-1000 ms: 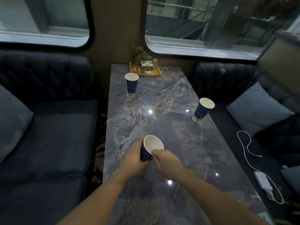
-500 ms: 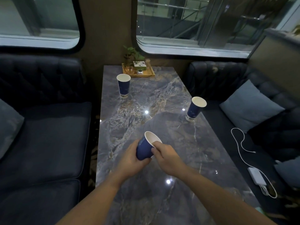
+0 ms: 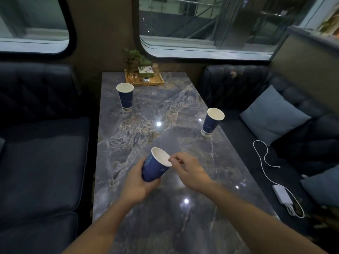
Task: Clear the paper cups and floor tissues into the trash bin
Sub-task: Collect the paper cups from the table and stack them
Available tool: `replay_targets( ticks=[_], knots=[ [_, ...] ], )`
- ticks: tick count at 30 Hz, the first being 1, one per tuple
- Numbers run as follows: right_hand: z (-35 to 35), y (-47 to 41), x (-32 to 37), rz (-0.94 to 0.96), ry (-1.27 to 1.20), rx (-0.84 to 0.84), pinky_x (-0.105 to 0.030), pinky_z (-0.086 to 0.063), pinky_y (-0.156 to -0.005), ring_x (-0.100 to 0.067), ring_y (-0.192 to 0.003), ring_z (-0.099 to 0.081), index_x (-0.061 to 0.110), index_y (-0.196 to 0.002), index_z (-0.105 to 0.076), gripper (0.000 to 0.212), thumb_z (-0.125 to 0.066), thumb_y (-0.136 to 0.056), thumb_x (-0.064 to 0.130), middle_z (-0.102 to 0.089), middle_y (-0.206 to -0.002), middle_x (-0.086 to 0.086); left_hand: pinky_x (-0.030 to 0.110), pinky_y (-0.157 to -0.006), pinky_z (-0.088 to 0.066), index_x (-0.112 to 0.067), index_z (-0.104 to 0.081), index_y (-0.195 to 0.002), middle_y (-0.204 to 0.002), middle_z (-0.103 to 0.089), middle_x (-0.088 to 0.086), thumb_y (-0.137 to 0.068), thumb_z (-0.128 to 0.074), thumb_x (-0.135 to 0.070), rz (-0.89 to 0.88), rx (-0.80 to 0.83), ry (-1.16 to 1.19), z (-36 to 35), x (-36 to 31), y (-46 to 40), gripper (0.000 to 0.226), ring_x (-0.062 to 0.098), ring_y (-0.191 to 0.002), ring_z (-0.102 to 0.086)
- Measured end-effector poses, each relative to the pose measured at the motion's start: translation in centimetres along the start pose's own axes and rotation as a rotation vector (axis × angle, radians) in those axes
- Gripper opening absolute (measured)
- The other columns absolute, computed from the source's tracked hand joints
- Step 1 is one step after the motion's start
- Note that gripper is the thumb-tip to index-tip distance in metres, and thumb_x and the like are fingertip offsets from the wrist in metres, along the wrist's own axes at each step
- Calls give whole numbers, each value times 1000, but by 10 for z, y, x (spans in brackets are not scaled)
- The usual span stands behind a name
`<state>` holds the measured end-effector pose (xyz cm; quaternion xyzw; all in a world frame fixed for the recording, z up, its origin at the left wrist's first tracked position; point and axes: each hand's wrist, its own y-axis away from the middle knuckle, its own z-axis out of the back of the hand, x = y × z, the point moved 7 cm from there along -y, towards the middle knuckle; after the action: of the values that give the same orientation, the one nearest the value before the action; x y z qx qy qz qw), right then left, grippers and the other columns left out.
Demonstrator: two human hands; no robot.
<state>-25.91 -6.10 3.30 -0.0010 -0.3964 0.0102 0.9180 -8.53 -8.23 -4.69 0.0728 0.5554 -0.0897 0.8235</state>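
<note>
Three blue paper cups with white insides are in view. My left hand [image 3: 138, 184] is wrapped around the nearest cup [image 3: 155, 166], which is lifted off the marble table [image 3: 165, 217] and tilted with its mouth facing away from me. My right hand [image 3: 189, 171] is beside the cup's rim, fingertips curled and just touching or very near it. A second cup [image 3: 125, 97] stands upright at the far left of the table. The third cup [image 3: 211, 121] stands at the right edge. No trash bin or floor tissues are in view.
A wooden tray [image 3: 145, 78] with a small plant and a box sits at the far end under the window. Dark sofas flank the table, the right one carrying a light blue cushion [image 3: 273, 114] and a white charger with cable [image 3: 280, 194].
The near cup has been lifted and tipped further forward in my left hand. My right hand has slid off the cup's body to its rim.
</note>
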Motion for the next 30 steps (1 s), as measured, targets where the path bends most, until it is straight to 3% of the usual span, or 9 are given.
replay_targets(
  ticks=[4,7,11,14,16,19,23,27,30],
  knots=[
    [25,-23,-26,-40,6,-95,-34,-50,-82,-19,-86,-61,12,-96,-68,18,-53,-90,20,-68,-95,-5,10,-68,-51,-48,-53,-112,-101,-68,-26,-62,-90,-23,-10,-7,-16,-1,-1,-14,67,-10,-89,-67],
    [43,-41,-48,-68,55,-130,-25,-46,-82,-15,-90,-61,11,-102,-68,19,-54,-88,12,-68,-100,-5,6,-66,-48,-50,-50,-111,-102,-65,-29,-62,-91,-21,0,-13,-22,-4,0,-26,70,-16,-88,-64],
    [65,-66,-79,-118,130,-163,-30,-45,-89,-20,-101,-59,9,-107,-64,25,-53,-85,9,-65,-108,-9,25,-73,-57,-54,-54,-108,-103,-69,-26,-61,-90,-26,16,8,8,-11,8,-38,66,-3,-91,-69],
    [81,-86,-100,-170,214,-175,-34,-42,-91,-27,-109,-56,8,-114,-59,31,-53,-83,9,-61,-117,-12,41,-79,-60,-47,-56,-109,-105,-71,-15,-61,-89,-28,31,28,38,-19,12,-44,61,8,-93,-71],
    [91,-98,-109,-181,262,-172,-36,-43,-91,-27,-110,-55,9,-117,-55,34,-52,-83,11,-58,-119,-10,44,-79,-59,-40,-57,-108,-103,-71,-12,-63,-89,-26,40,43,50,-24,11,-47,57,11,-91,-71],
    [104,-117,-116,-187,369,-120,-41,-45,-91,-25,-108,-52,8,-118,-51,34,-50,-84,13,-54,-119,-7,39,-75,-58,-37,-58,-105,-99,-71,-12,-65,-89,-21,52,48,45,-26,12,-50,53,12,-87,-71],
    [118,-139,-128,-231,533,-91,-44,-44,-86,-35,-102,-52,4,-104,-49,25,-51,-79,5,-52,-111,-14,25,-70,-57,-42,-57,-106,-100,-71,-18,-64,-90,-25,72,30,30,-25,14,-53,56,6,-88,-71],
    [126,-151,-134,-222,643,-101,-46,-38,-102,-37,-119,-47,1,-127,-45,47,-53,-81,5,-52,-129,-18,23,-74,-55,-40,-56,-116,-104,-70,-19,-62,-91,-38,97,22,-6,-19,21,-55,65,-1,-90,-69],
    [130,-158,-140,-250,695,-114,-45,-35,-105,-38,-120,-48,2,-132,-42,50,-53,-84,9,-53,-130,-20,29,-73,-57,-42,-56,-109,-99,-70,-20,-64,-90,-37,113,39,-25,-17,24,-55,56,1,-85,-69]
  ],
)
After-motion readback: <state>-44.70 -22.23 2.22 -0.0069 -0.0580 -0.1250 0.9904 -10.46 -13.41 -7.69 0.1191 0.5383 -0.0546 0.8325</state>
